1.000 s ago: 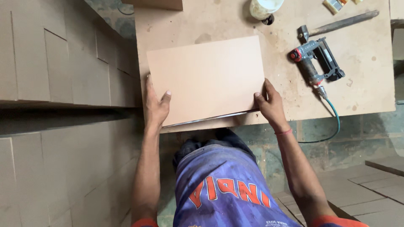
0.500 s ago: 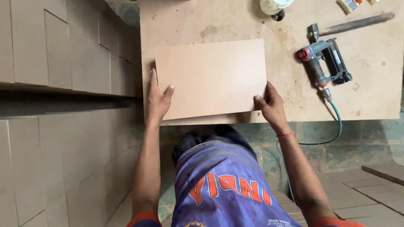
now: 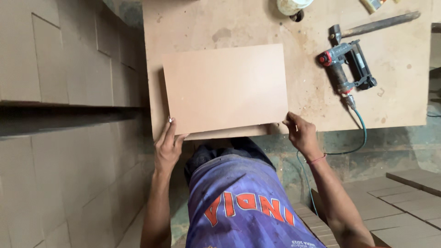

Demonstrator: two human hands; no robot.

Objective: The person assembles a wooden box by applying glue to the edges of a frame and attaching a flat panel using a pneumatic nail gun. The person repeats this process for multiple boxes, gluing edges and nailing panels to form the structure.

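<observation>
— What are the hands doing?
— The left hand [image 3: 167, 146] grips the board's [image 3: 225, 89] near-left corner; the right hand [image 3: 301, 133] pinches its near-right corner.
— Where's the board?
— Flat on the worktop [image 3: 257, 23], nail gun [image 3: 347, 66] and hammer [image 3: 372, 26] well right.

- The white container [image 3: 292, 5] at the top of the frame is cut off by the edge;
- the lower board [image 3: 229, 133] lies mostly hidden under the upper board [image 3: 225, 87];
- the right hand [image 3: 301, 133] has its fingertips tucked out of sight at the board edge.
</observation>
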